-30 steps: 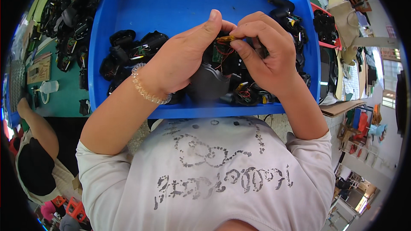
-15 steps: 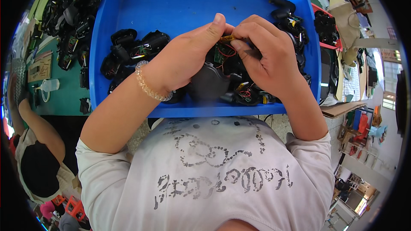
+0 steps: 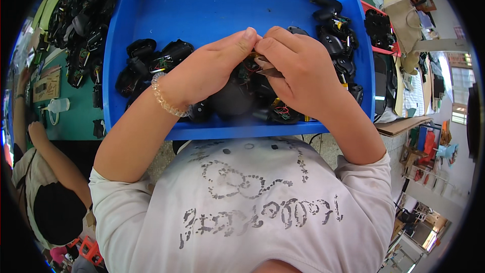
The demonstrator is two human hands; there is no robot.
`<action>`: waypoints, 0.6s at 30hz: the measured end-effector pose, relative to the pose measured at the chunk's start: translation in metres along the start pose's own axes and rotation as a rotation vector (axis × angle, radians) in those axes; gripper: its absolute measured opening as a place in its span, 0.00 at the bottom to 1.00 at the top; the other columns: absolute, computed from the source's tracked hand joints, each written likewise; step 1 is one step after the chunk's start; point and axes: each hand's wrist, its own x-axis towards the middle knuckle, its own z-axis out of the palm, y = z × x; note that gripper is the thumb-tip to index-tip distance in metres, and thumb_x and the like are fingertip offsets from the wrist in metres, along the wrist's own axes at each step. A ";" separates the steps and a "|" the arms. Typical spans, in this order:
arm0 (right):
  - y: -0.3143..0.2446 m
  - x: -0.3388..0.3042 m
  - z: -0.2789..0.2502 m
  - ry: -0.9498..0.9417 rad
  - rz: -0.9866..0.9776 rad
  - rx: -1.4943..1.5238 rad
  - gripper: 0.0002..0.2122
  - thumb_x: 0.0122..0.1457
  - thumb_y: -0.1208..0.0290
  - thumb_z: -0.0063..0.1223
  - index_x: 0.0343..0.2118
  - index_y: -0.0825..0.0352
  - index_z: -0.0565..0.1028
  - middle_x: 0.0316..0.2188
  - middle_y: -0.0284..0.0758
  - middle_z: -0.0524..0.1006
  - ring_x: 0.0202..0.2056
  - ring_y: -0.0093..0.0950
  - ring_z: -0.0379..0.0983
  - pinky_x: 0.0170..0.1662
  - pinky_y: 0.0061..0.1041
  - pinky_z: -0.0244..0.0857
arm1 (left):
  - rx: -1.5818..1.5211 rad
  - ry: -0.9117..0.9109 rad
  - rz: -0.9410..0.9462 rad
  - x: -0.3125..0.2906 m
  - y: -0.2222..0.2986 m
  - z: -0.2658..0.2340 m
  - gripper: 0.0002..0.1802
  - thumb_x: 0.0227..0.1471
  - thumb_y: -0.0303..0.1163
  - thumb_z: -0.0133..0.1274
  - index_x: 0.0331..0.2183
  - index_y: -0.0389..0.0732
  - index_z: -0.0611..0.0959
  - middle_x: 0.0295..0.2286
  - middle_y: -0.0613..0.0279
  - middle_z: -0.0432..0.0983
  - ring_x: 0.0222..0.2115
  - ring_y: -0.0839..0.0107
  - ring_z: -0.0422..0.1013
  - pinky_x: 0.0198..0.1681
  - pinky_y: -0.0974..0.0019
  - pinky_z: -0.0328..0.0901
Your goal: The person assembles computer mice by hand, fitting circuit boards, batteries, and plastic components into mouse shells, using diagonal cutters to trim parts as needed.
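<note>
Blue plastic tray (image 3: 212, 5) is the reference. Both hands meet over its near half, fingertips touching. Left hand (image 3: 209, 71) is curled, pinching a small part with red wiring (image 3: 248, 68) from the left side; right hand (image 3: 298, 76) is closed around the same part and a thin dark tool (image 3: 270, 72) (tool type unclear). Part sits above the tray's near-centre, over a dark rounded shell (image 3: 233, 98). Black shells with circuit bits (image 3: 151, 60) lie along the tray's left side, more (image 3: 336, 40) along its right wall. Beaded bracelet (image 3: 164, 98) on the left wrist, at the tray's near rim.
</note>
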 end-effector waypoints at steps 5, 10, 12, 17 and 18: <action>0.010 -0.001 0.003 -0.004 -0.034 0.072 0.12 0.39 0.80 0.55 0.31 0.65 0.70 0.29 0.32 0.71 0.22 0.34 0.68 0.24 0.30 0.62 | -0.099 -0.074 -0.010 0.000 -0.001 0.002 0.26 0.61 0.50 0.30 0.46 0.40 0.70 0.30 0.62 0.73 0.22 0.76 0.70 0.26 0.73 0.67; 0.007 0.003 0.002 0.054 0.052 0.299 0.09 0.42 0.82 0.56 0.28 0.66 0.71 0.23 0.36 0.71 0.22 0.36 0.69 0.24 0.31 0.61 | -0.230 -0.067 0.010 -0.004 0.002 0.003 0.26 0.61 0.51 0.30 0.51 0.42 0.64 0.32 0.61 0.73 0.22 0.72 0.70 0.25 0.71 0.68; 0.004 0.005 -0.001 0.098 0.051 0.287 0.09 0.42 0.82 0.56 0.28 0.66 0.71 0.22 0.36 0.70 0.22 0.35 0.69 0.24 0.30 0.60 | -0.169 -0.064 0.048 -0.005 0.009 0.002 0.26 0.61 0.51 0.30 0.51 0.41 0.64 0.32 0.61 0.73 0.22 0.72 0.70 0.26 0.71 0.68; -0.001 0.008 -0.011 0.248 0.062 0.292 0.10 0.46 0.80 0.56 0.34 0.67 0.73 0.21 0.33 0.67 0.21 0.26 0.64 0.23 0.23 0.56 | -0.193 -0.045 0.214 -0.006 0.019 -0.008 0.24 0.60 0.50 0.33 0.49 0.43 0.66 0.35 0.59 0.74 0.27 0.71 0.71 0.31 0.67 0.69; 0.000 0.003 -0.014 0.322 0.106 0.294 0.09 0.49 0.80 0.54 0.35 0.67 0.73 0.22 0.32 0.66 0.22 0.23 0.62 0.24 0.20 0.55 | -0.174 -0.019 0.231 -0.009 0.021 -0.015 0.24 0.60 0.50 0.33 0.49 0.43 0.66 0.35 0.59 0.74 0.27 0.71 0.71 0.31 0.67 0.69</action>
